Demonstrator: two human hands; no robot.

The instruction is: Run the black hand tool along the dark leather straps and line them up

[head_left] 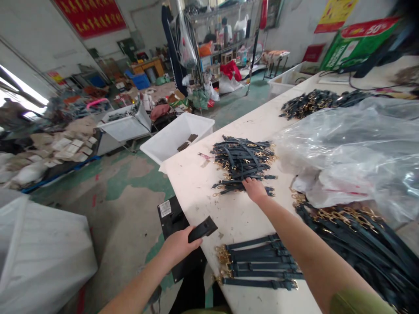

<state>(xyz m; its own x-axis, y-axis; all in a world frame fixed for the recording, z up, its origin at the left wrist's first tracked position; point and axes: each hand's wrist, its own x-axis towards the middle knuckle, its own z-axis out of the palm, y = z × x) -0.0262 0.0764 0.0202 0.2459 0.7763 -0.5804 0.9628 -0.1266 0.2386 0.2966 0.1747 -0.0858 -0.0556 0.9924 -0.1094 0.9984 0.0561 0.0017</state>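
Observation:
My left hand [180, 245] is closed around a short, flat, black object [203, 228] with a flared end, held at the table's near-left edge; its exact kind does not show. My right hand [254, 189] reaches over the white table [190, 183], its fingers together on a dark strap [234, 185] at the near side of a pile of straps [242, 152] with gold clasps. Below my right forearm, several dark straps [258, 266] lie side by side, their gold hooks facing left.
At right, a large bundle of straps [356, 248] lies beside crumpled clear plastic [353, 148]. Another strap heap [309, 104] sits farther back. A white bin [157, 148] stands against the table's left side, and a larger white bin [49, 248] is on the floor at left.

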